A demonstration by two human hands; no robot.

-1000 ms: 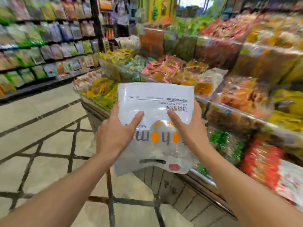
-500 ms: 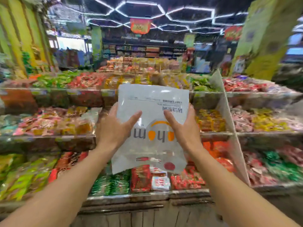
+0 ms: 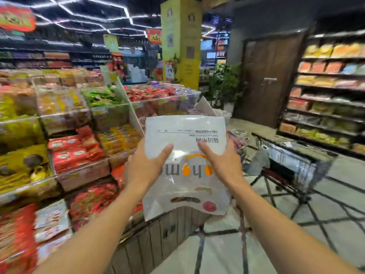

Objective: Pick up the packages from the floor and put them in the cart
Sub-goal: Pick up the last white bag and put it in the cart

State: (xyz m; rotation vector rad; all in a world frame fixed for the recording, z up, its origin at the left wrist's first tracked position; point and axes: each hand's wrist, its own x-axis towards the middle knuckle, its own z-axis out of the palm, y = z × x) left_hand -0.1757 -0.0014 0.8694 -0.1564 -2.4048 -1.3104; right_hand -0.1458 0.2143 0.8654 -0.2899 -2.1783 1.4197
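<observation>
I hold a white plastic package (image 3: 185, 139) with an orange and grey logo, upside down, out in front of me at chest height. My left hand (image 3: 144, 167) grips its left edge, thumb across the front. My right hand (image 3: 223, 165) grips its right edge the same way. A metal shopping cart (image 3: 292, 161) stands on the floor to the right, beyond the package, with pale bags visible inside its basket. The package is left of the cart and apart from it.
A tiered snack display (image 3: 79, 135) with clear bins fills the left side, its wooden base (image 3: 158, 234) close under my arms. Stocked shelves (image 3: 325, 95) line the right wall past the cart. A brown door (image 3: 270, 76) and a yellow pillar (image 3: 180, 42) stand behind. Tiled floor (image 3: 296, 224) lies at the right.
The view has swung to the right, from the floor and display front to the aisle, bringing the cart into sight. Both hands keep the same hold on the package.
</observation>
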